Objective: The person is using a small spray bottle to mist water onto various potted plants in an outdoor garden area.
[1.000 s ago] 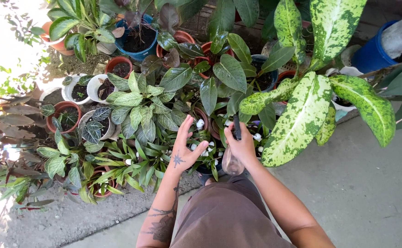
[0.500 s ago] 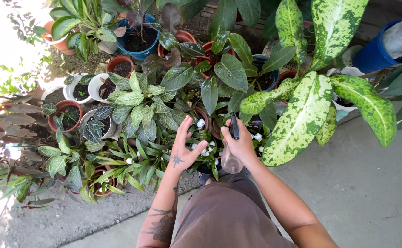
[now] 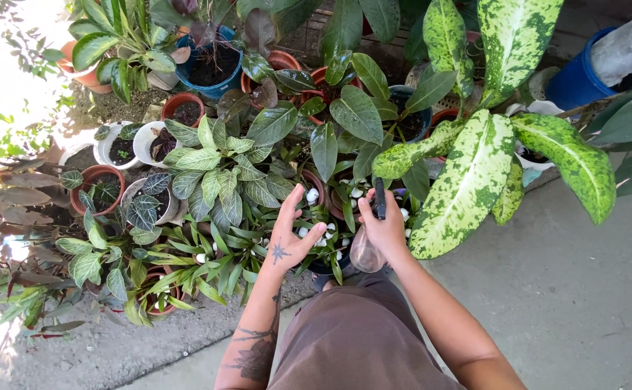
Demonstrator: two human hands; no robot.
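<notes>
The right hand (image 3: 386, 230) was closed around a clear spray bottle (image 3: 367, 254), its fingers wrapped over the neck so that the black nozzle (image 3: 380, 196) stuck up past the knuckles and the rounded bottle body hung below the palm. The left hand (image 3: 287, 238) held nothing: it was spread wide, fingers splayed and palm down, among the narrow green leaves just to the left of the bottle. A small star tattoo marked its back.

Between the 2 hands, and just beyond their fingertips, sat a small pot topped with white pebbles (image 3: 314, 194). Farther out from the left hand spread a plant with pale-veined leaves (image 3: 218, 173), and beyond that stood a blue pot (image 3: 211, 68) filled with dark soil. To the far left of the left hand were a terracotta pot (image 3: 93, 184) and 2 white pots (image 3: 131, 144). Just to the right of the right hand, large speckled yellow-green leaves (image 3: 467, 188) hung over the concrete floor (image 3: 569, 289), one of them nearly touching the wrist. Far beyond them, at the upper right, stood a blue barrel (image 3: 579, 76). Below both forearms lay the person's brown garment (image 3: 352, 339).
</notes>
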